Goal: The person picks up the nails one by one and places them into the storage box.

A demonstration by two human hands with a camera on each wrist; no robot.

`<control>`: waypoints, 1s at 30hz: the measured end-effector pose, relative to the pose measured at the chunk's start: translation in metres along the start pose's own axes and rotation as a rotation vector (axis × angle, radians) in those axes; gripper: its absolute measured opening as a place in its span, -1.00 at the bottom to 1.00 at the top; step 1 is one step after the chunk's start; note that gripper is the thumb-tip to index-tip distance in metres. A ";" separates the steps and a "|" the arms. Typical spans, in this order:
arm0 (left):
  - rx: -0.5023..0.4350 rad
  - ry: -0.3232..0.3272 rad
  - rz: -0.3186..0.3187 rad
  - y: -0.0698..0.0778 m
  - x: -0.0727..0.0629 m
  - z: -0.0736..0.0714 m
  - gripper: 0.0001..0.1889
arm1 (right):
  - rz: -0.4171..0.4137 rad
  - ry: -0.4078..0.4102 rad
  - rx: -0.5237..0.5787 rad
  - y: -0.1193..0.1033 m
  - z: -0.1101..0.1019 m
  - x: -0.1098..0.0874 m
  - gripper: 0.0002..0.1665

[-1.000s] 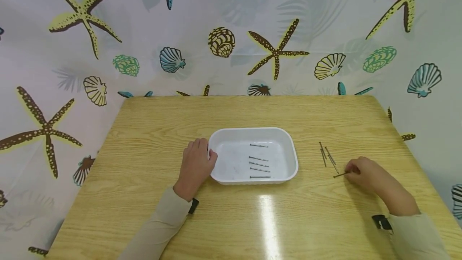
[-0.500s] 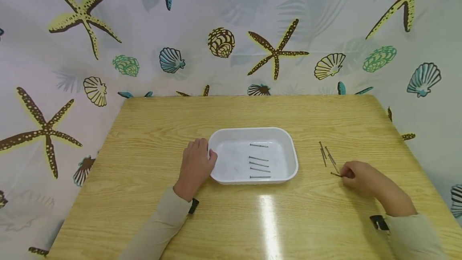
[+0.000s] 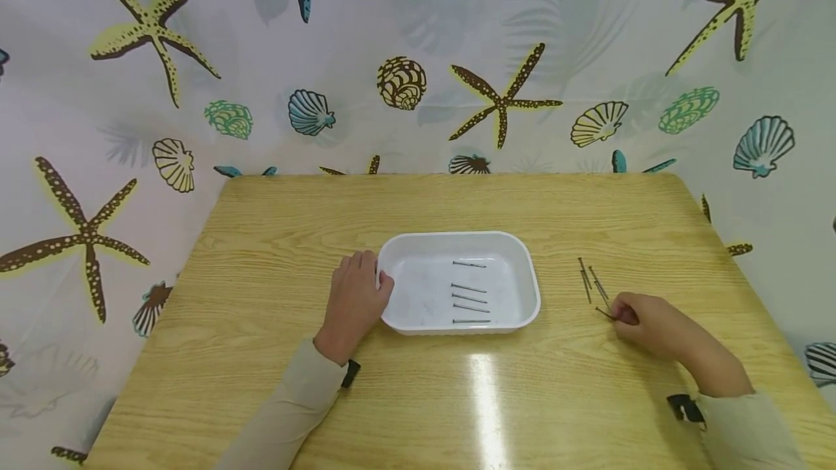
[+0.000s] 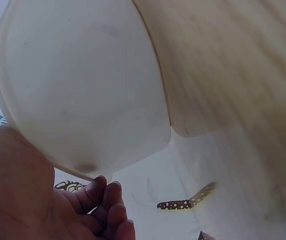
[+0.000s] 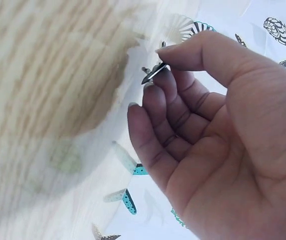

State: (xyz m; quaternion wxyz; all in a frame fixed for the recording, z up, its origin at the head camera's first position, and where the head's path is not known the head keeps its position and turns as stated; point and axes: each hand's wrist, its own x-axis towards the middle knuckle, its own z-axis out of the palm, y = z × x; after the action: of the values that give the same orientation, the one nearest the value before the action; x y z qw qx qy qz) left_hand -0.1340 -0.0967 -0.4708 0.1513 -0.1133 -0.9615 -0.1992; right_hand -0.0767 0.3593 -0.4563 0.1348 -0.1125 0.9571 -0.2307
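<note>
A white tray [image 3: 418, 292] lies on the table, with several nails [image 3: 469, 298] in a loose column on its floor. My left hand [image 3: 355, 299] grips its left end, thumb over the rim and fingers outside; in the left wrist view the tray's side [image 4: 88, 85] fills much of the picture. To the right, my right hand [image 3: 653, 318] pinches a nail [image 3: 604, 313] between thumb and fingers, head pointing left, just above or on the table. The right wrist view shows that nail's shank [image 5: 152, 75] at the fingertips. Several loose nails [image 3: 585, 285] lie close beside this hand.
The wooden table [image 3: 294, 223] reaches back to a white cloth [image 3: 359, 27] printed with starfish and shells, which also stands at both sides. A black strap piece [image 3: 684, 407] shows by the right sleeve.
My right hand has moved slightly left with the pinched nail, towards the loose nails, and the nail's angle has turned. The left hand and the tray stay in place.
</note>
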 end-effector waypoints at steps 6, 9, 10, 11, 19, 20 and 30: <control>0.000 0.007 0.003 0.001 0.000 -0.001 -0.86 | -0.002 0.036 0.014 -0.007 -0.002 0.003 -0.94; 0.000 0.002 0.000 0.001 0.000 -0.001 -0.86 | -0.015 0.042 0.017 -0.009 -0.003 0.003 -0.94; 0.001 -0.001 0.000 0.001 0.000 -0.001 -0.86 | -0.024 0.046 0.020 -0.010 -0.003 0.003 -0.94; 0.001 -0.003 -0.001 0.001 0.000 -0.001 -0.86 | -0.034 0.052 0.023 -0.011 -0.003 0.003 -0.94; -0.002 -0.016 -0.007 0.001 0.000 -0.002 -0.85 | -0.062 0.093 0.033 -0.027 -0.008 0.009 -0.94; -0.007 -0.016 -0.007 0.000 -0.001 -0.001 -0.85 | -0.069 0.094 0.030 -0.030 -0.009 0.010 -0.94; -0.020 0.000 0.012 -0.001 -0.002 -0.002 -0.86 | -0.151 0.109 0.033 -0.058 -0.013 0.027 -0.94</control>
State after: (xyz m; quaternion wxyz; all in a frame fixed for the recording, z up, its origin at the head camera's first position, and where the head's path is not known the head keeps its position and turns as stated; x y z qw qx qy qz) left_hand -0.1321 -0.0990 -0.4706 0.1516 -0.1204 -0.9588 -0.2082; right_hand -0.0972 0.3073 -0.4233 0.0664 -0.1694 0.9478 -0.2620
